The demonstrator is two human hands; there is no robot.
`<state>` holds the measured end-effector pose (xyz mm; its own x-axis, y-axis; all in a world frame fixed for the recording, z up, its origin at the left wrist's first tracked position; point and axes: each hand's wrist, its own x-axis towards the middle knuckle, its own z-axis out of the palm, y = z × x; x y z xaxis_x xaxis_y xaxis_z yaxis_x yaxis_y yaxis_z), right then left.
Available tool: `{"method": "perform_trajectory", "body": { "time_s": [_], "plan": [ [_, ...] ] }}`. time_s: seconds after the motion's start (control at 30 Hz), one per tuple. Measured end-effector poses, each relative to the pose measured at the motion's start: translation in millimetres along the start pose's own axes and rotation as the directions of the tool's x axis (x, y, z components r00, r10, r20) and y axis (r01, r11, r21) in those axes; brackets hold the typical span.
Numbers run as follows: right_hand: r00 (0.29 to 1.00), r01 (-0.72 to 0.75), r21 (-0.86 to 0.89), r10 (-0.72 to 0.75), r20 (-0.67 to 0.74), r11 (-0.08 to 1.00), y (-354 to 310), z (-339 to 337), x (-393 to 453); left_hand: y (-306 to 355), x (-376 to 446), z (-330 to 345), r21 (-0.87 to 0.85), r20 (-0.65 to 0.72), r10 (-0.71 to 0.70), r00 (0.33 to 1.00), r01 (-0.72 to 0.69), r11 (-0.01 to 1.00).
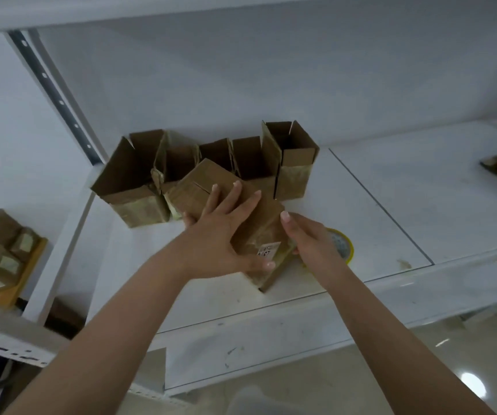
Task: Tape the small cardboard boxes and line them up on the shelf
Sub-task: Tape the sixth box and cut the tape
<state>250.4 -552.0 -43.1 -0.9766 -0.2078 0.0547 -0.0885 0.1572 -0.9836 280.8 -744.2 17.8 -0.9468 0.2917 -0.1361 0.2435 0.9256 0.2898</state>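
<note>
Hands: left hand (220, 235) grips matte brown cardboard box (241, 205); right hand (310, 238) pinches its edge.

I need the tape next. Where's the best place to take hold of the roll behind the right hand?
Grip the tape roll by its outer rim, coming from the right: it lies flat on the shelf, and the right hand covers its near-left part.
</note>
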Motion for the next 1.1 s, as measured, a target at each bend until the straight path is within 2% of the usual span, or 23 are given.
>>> {"method": "perform_trajectory", "body": {
  "time_s": [0.1, 0.17, 0.2, 0.3, 0.33, 0.37, 0.4, 0.43, 0.5, 0.57, 0.63, 0.67, 0.73, 0.83, 0.9, 0.97, 1.1],
  "plan": [
    [0.994, 0.097, -0.127, -0.102, -0.037, 0.987, -2, 8, -7, 1, 2, 4, -0.054, -0.151, 0.021, 0.988, -0.030, 0.998],
    [0.986, 0.153, -0.171, -0.162, -0.041, 0.973, 2, 9, -16, -6, 0, 2, -0.151, -0.154, 0.087, 0.984, -0.110, 0.982],
    [0.985, 0.160, -0.135, -0.166, -0.040, 0.978, 6, 7, -20, -9, -1, 2, -0.174, -0.138, 0.123, 0.983, -0.146, 0.974],
    [0.993, 0.024, 0.035, -0.020, -0.119, 0.999, 14, -4, -21, -10, -5, 11, -0.184, -0.153, 0.202, 0.967, -0.229, 0.956],
    [0.983, -0.021, -0.031, 0.014, -0.184, 0.999, 18, -11, -17, -9, -5, 14, -0.187, -0.177, 0.233, 0.956, -0.265, 0.946],
    [0.973, -0.063, -0.197, 0.016, -0.230, 0.978, 25, -20, -11, -9, -4, 16, -0.185, -0.191, 0.265, 0.945, -0.299, 0.936],
    [0.974, -0.108, -0.417, 0.011, -0.228, 0.902, 32, -30, -5, -9, -3, 16, -0.177, -0.196, 0.290, 0.937, -0.325, 0.929],
    [0.983, -0.145, -0.625, 0.039, -0.181, 0.767, 37, -39, -1, -8, -1, 16, -0.170, -0.197, 0.298, 0.934, -0.332, 0.928],
    [0.978, -0.154, -0.865, 0.196, -0.065, 0.478, 48, -50, 2, -9, 2, 14, -0.182, -0.197, 0.265, 0.944, -0.301, 0.936],
    [0.943, -0.101, -0.949, 0.334, 0.005, 0.300, 64, -54, 1, -9, 4, 12, -0.201, -0.192, 0.240, 0.952, -0.277, 0.940],
    [0.958, -0.053, -0.980, 0.285, 0.004, 0.191, 78, -53, -2, -8, 5, 12, -0.199, -0.187, 0.236, 0.954, -0.272, 0.942],
    [0.976, -0.062, -0.981, 0.217, -0.021, 0.183, 80, -52, -3, -7, 5, 12, -0.197, -0.188, 0.232, 0.954, -0.268, 0.943],
    [0.990, -0.113, -0.971, 0.106, -0.092, 0.210, 76, -54, -4, -6, 4, 11, -0.197, -0.184, 0.222, 0.958, -0.257, 0.946],
    [0.987, -0.132, -0.933, -0.044, -0.155, 0.335, 49, -64, -2, -4, 4, 6, -0.219, -0.173, 0.189, 0.967, -0.225, 0.950],
    [0.982, -0.050, -0.830, -0.125, -0.142, 0.556, 18, -75, 0, 0, 5, 2, -0.257, -0.188, 0.153, 0.970, -0.200, 0.946],
    [0.973, 0.079, -0.640, -0.199, -0.118, 0.765, -15, -79, -1, 8, 7, -2, -0.375, -0.247, 0.108, 0.963, -0.198, 0.906],
    [0.969, 0.231, -0.349, -0.248, -0.002, 0.908, -63, -65, -12, 31, 15, -13, -0.542, -0.373, 0.015, 0.928, -0.230, 0.808]
  ]
}}
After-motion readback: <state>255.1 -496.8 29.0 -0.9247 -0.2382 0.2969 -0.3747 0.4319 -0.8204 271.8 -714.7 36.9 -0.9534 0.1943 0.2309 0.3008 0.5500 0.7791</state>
